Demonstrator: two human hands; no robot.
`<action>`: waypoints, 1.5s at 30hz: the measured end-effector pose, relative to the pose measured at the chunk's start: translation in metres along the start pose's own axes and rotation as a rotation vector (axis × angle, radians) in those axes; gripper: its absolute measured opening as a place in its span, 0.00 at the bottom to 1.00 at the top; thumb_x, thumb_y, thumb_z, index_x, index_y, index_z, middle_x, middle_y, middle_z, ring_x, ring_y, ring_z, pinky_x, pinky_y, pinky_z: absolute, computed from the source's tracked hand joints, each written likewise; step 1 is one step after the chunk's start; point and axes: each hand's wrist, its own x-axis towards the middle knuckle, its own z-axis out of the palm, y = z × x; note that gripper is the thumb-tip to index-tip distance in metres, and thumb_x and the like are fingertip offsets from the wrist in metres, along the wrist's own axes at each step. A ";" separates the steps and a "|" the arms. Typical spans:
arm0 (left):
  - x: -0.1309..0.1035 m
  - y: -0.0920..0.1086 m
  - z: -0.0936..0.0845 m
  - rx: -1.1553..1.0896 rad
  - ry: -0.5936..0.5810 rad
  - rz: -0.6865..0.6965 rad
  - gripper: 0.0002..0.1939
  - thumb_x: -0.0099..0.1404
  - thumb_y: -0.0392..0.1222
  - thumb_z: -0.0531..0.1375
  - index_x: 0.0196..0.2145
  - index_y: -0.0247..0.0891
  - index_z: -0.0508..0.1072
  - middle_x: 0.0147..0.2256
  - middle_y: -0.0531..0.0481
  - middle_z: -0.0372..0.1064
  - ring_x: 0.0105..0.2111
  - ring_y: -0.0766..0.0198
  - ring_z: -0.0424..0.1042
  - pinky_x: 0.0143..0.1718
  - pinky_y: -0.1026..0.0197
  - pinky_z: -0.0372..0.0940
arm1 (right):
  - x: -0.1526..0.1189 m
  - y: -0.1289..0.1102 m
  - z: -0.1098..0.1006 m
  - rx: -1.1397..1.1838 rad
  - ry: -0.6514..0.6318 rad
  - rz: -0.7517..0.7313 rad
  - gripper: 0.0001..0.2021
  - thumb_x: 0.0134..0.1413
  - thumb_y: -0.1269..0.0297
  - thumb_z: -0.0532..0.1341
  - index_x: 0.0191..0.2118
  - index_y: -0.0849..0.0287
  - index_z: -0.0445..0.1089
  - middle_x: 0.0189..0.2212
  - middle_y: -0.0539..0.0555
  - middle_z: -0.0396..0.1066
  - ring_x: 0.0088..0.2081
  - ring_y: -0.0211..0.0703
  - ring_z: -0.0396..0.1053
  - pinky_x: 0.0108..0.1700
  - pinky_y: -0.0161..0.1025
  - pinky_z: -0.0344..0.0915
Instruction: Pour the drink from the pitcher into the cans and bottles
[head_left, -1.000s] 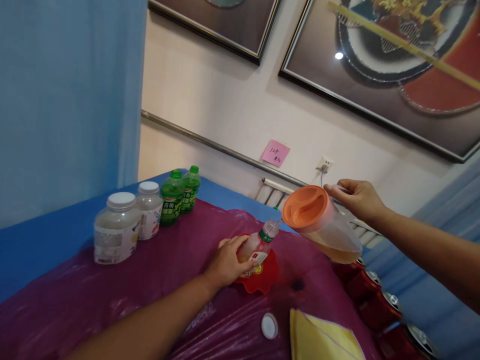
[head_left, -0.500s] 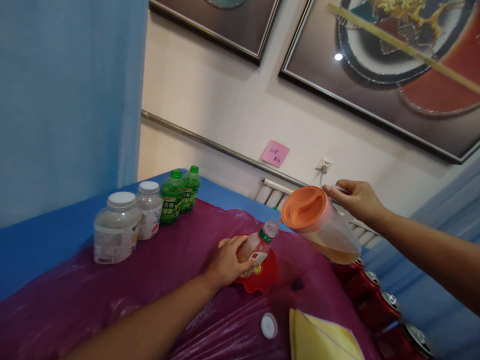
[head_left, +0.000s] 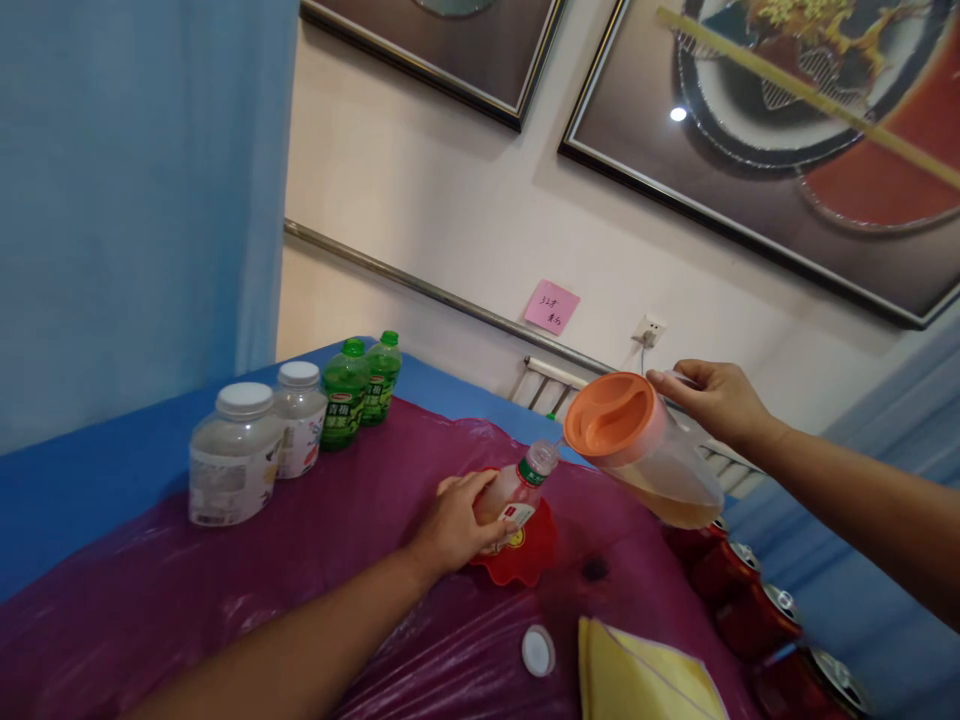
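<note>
My left hand (head_left: 459, 525) is wrapped round a clear plastic bottle (head_left: 517, 495) with a green band at its neck, tilted to the right over a red scalloped dish (head_left: 536, 545). The bottle's mouth is uncapped. In my right hand (head_left: 720, 400) is the handle of a translucent pitcher (head_left: 667, 480) with an orange lid (head_left: 609, 415). It is tipped toward the bottle, its spout at the bottle's mouth, with a thin stream between them. Pale brown liquid lies inside the pitcher. A white cap (head_left: 538, 651) rests on the purple plastic sheet (head_left: 337, 560).
Two white-lidded jars (head_left: 234, 455) and two green bottles (head_left: 346, 395) stand at the left. Several red cans (head_left: 757, 615) line the right edge. A folded yellow cloth (head_left: 645, 675) lies in front. Behind are a metal rail (head_left: 420, 285) and a wall socket (head_left: 649, 329).
Almost nothing differs. Both hands, the bottle and the tipped pitcher keep their places; the view has shifted very slightly.
</note>
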 end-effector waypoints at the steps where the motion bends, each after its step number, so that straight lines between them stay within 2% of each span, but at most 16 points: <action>1: 0.000 0.000 0.000 0.002 -0.001 0.000 0.34 0.52 0.51 0.72 0.56 0.44 0.73 0.54 0.46 0.75 0.54 0.47 0.71 0.58 0.48 0.61 | 0.000 0.000 0.000 0.001 -0.001 0.001 0.31 0.49 0.33 0.62 0.18 0.54 0.51 0.17 0.45 0.44 0.21 0.34 0.45 0.22 0.36 0.43; 11: 0.000 -0.001 0.000 0.011 -0.010 -0.006 0.35 0.52 0.51 0.72 0.57 0.42 0.73 0.54 0.45 0.75 0.53 0.46 0.71 0.58 0.48 0.62 | 0.000 0.003 0.000 0.012 0.008 0.017 0.32 0.49 0.34 0.63 0.18 0.53 0.49 0.18 0.45 0.43 0.22 0.35 0.44 0.23 0.37 0.42; 23: 0.001 0.000 0.000 0.025 -0.014 -0.012 0.36 0.52 0.51 0.73 0.57 0.40 0.72 0.55 0.43 0.74 0.55 0.46 0.71 0.59 0.47 0.62 | 0.002 0.007 0.000 0.001 0.004 0.019 0.30 0.50 0.35 0.62 0.19 0.54 0.53 0.18 0.45 0.45 0.22 0.35 0.45 0.23 0.37 0.44; 29: 0.001 -0.001 0.001 0.028 -0.002 -0.005 0.35 0.53 0.52 0.72 0.57 0.41 0.73 0.55 0.43 0.74 0.55 0.46 0.71 0.60 0.47 0.61 | 0.001 0.004 0.000 0.002 0.008 0.023 0.31 0.49 0.34 0.63 0.18 0.54 0.51 0.18 0.45 0.44 0.22 0.35 0.45 0.23 0.36 0.43; 37: 0.001 -0.001 0.001 0.028 -0.012 -0.021 0.36 0.52 0.52 0.72 0.58 0.41 0.72 0.55 0.43 0.74 0.55 0.46 0.71 0.59 0.47 0.61 | 0.001 0.007 0.001 0.009 0.000 0.015 0.29 0.50 0.34 0.62 0.19 0.54 0.56 0.18 0.46 0.47 0.22 0.36 0.46 0.23 0.37 0.45; 45: 0.001 -0.001 0.001 0.032 -0.001 0.008 0.35 0.53 0.53 0.72 0.57 0.42 0.72 0.55 0.44 0.75 0.54 0.46 0.71 0.59 0.48 0.62 | 0.001 0.006 0.001 0.006 0.008 0.013 0.30 0.49 0.34 0.62 0.19 0.54 0.54 0.18 0.45 0.45 0.22 0.35 0.45 0.23 0.37 0.44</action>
